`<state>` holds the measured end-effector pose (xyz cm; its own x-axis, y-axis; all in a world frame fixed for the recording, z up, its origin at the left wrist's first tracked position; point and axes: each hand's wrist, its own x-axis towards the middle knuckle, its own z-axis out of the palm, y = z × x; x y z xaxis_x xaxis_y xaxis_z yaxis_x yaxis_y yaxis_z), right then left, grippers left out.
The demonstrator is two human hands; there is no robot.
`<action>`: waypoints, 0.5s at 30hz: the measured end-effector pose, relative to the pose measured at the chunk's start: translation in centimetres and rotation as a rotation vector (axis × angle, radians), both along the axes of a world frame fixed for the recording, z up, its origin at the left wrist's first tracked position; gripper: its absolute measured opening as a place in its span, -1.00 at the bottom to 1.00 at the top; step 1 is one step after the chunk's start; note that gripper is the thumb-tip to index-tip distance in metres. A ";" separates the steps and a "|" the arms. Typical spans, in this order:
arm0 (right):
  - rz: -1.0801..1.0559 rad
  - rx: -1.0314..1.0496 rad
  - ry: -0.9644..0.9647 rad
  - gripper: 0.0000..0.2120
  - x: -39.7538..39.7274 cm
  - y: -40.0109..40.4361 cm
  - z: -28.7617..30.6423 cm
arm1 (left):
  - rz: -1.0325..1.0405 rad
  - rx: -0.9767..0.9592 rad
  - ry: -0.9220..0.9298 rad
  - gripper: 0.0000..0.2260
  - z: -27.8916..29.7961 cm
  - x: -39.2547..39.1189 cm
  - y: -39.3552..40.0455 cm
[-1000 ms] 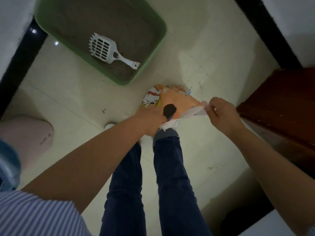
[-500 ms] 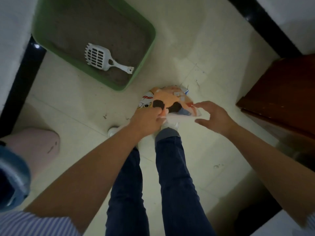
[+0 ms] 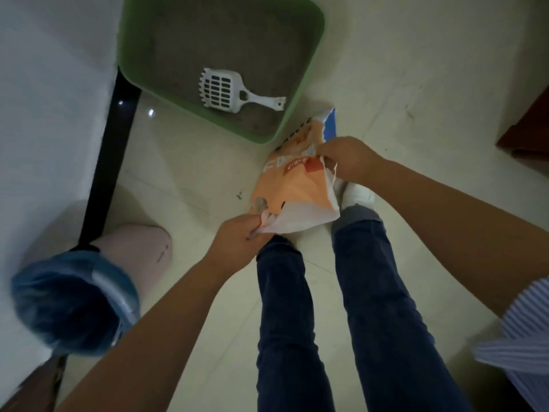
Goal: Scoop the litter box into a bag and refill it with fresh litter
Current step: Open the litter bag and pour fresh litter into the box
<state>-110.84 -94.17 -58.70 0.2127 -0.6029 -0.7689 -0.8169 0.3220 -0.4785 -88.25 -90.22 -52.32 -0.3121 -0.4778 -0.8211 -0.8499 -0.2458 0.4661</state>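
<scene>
Both hands, left [image 3: 240, 236] and right [image 3: 346, 160], are pinching the orange litter bag [image 3: 292, 188] beside the litter box [image 3: 297, 93]; uneven pulling risks spilling litter onto the floor [image 3: 416, 84].

blurred blue bin [image 3: 74, 301]; cropped litter box [image 3: 300, 93]

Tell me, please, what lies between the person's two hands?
In the head view, the orange litter bag spans the gap: the left hand grips its white corner, the right hand its upper edge.

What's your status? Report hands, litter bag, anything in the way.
Left hand grips orange litter bag at its white end; right hand grips the far end. Scoop lies in green litter box. Nothing between.
</scene>
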 end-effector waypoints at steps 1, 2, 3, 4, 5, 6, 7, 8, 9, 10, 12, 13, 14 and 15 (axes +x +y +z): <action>0.018 -0.015 -0.009 -0.69 1.0 0.0 0.3 | 0.052 0.044 -0.009 -0.58 0.4 0.9 0.6; 0.034 -0.045 -0.029 -0.64 1.9 0.3 0.6 | 0.118 0.083 -0.012 -0.62 0.9 1.7 1.3; 0.039 -0.078 -0.046 -0.58 2.5 0.8 1.0 | 0.207 0.115 -0.002 -0.68 1.4 2.3 2.0; 0.019 -0.084 -0.045 -0.59 3.0 1.5 1.4 | 0.308 0.128 0.014 -0.71 2.0 2.8 2.6; -0.047 -0.093 -0.037 -0.66 3.3 2.3 1.8 | 0.384 0.119 0.022 -0.72 2.4 2.9 3.0; -0.151 -0.086 -0.024 -0.73 3.2 3.0 2.2 | 0.432 0.097 0.028 -0.71 2.9 2.8 3.1; -0.294 -0.051 -0.036 -0.76 3.2 3.6 2.7 | 0.455 0.075 0.037 -0.67 3.3 2.6 3.0; -0.422 -0.015 -0.049 -0.77 3.3 4.2 3.3 | 0.472 0.047 0.057 -0.64 3.7 2.2 2.6; -0.500 -0.004 -0.041 -0.78 3.4 4.7 4.0 | 0.489 0.016 0.080 -0.62 4.0 2.0 2.0; -0.559 0.010 -0.029 -0.79 3.5 5.2 4.6 | 0.508 -0.015 0.103 -0.60 4.3 1.6 1.3; -0.683 0.021 -0.010 -0.83 3.9 5.6 6.5 | 0.519 -0.053 0.153 -0.58 4.6 1.6 0.5; -0.674 0.006 0.016 -0.83 4.1 5.9 7.2 | 0.512 -0.067 0.175 -0.58 4.8 1.7 0.2; -0.607 -0.022 0.061 -0.80 4.1 6.3 7.7 | 0.505 -0.073 0.184 -0.61 5.0 2.2 0.1; -0.511 -0.043 0.102 -0.78 4.2 6.7 8.0 | 0.505 -0.074 0.179 -0.67 5.2 2.9 0.1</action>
<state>-106.65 -87.46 -50.67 -0.1911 -0.6417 -0.7428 -0.6039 0.6734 -0.4264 -85.40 -90.16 -47.12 -0.1611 -0.6593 -0.7344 -0.5402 -0.5639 0.6247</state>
